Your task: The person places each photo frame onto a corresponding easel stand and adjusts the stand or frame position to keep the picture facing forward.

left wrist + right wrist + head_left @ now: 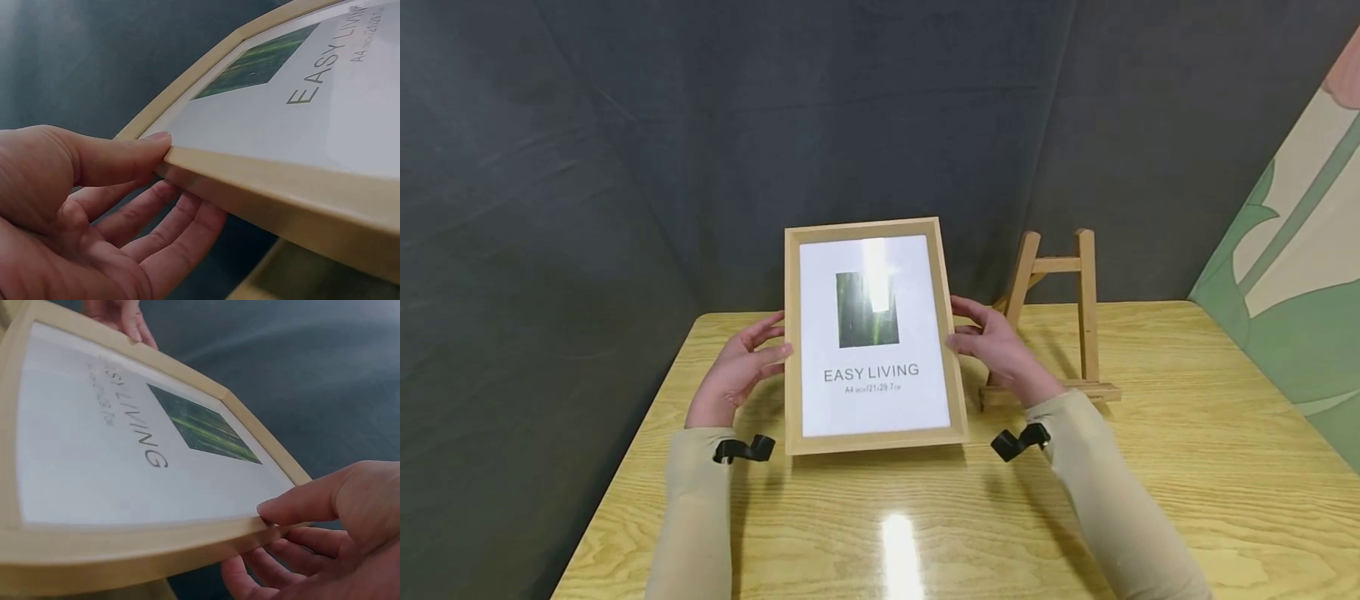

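Note:
Between both hands is a light wooden picture frame [880, 445], its white sheet reading EASY LIVING under a small dark green picture. My left hand [745, 367] grips its left side, thumb on the front edge and fingers behind, as the left wrist view shows with the frame's edge [281, 194] close up. On the opposite side my right hand [996, 346] pinches the edge the same way; in the right wrist view its thumb [300, 503] lies on the wooden border. The picture frame stands nearly upright, leaning back slightly, with a shadow under its lower edge.
A small wooden easel [1087, 317] stands behind my right hand, its ledge partly hidden by the wrist. The wooden table [1180, 467] ends at a dark curtain [700, 125] at the back and left. A wall with a painted flower [1300, 292] borders the right.

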